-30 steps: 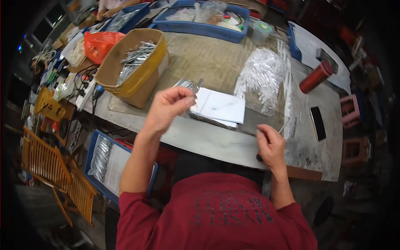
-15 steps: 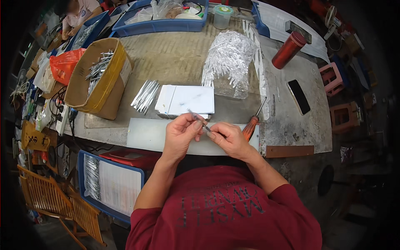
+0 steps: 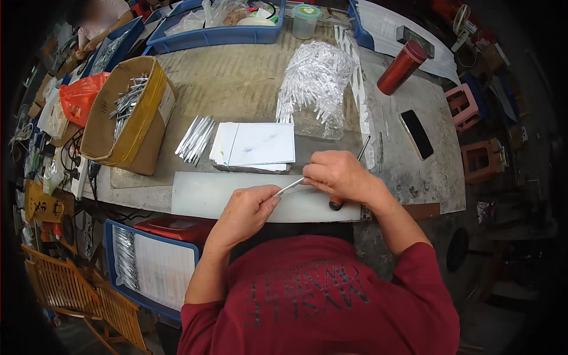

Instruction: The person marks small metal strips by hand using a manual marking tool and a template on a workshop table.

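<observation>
A thin silver metal rod [image 3: 291,186] slants between my two hands above a pale board [image 3: 201,194] at the table's front edge. My left hand [image 3: 249,212] pinches its lower left end between thumb and fingers. At the upper right end, the curled fingers of my right hand [image 3: 338,174] close on the rod. Beneath that hand lies a screwdriver [image 3: 336,204], its handle end and shaft tip showing and the middle hidden. Just beyond the board is a stack of white cards [image 3: 260,145], with a small pile of similar silver rods [image 3: 195,140] to its left.
A cardboard box [image 3: 155,127] of metal rods stands at left. White strips [image 3: 316,83] in clear plastic lie beyond the cards. A red flask [image 3: 402,68] and a phone [image 3: 416,135] are at right. A blue tray [image 3: 216,38] sits at the back; another bin [image 3: 195,266] is below left.
My right hand has moved up and right, over the screwdriver, and turned knuckles up. My left hand has lowered slightly. The rod now lies stretched between both hands, and the view has shifted a little.
</observation>
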### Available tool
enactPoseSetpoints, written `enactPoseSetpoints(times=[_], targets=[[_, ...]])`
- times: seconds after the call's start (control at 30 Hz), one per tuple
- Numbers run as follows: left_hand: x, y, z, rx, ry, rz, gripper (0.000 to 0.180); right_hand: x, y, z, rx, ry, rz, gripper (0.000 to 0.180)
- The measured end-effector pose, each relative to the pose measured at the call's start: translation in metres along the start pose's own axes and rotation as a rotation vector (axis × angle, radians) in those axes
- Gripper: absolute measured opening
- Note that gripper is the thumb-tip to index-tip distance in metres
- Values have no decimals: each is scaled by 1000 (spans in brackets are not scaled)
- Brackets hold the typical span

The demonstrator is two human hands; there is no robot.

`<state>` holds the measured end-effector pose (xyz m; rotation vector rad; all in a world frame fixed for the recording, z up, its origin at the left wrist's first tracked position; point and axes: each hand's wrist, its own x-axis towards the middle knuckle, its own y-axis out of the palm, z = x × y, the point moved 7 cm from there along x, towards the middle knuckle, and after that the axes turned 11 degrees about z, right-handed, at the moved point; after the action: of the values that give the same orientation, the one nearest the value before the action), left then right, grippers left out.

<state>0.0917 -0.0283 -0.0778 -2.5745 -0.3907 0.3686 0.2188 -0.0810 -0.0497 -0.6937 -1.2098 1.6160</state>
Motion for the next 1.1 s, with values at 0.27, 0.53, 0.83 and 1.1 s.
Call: enactPoseSetpoints(times=[0.27, 0.53, 0.83, 1.1], targets=[[-6, 14, 44, -595, -67, -36, 12, 31, -13, -95, 229, 401, -155, 18], [-5, 21, 51, -790, -52, -33, 13, 65, 39, -128, 67, 649, -10, 21], [-6, 25, 56, -818, -55, -1, 14, 57, 37, -138, 39, 700, 70, 21], [-6, 27, 51, -855, -24, -13, 14, 55, 37, -138, 30, 702, 62, 22]])
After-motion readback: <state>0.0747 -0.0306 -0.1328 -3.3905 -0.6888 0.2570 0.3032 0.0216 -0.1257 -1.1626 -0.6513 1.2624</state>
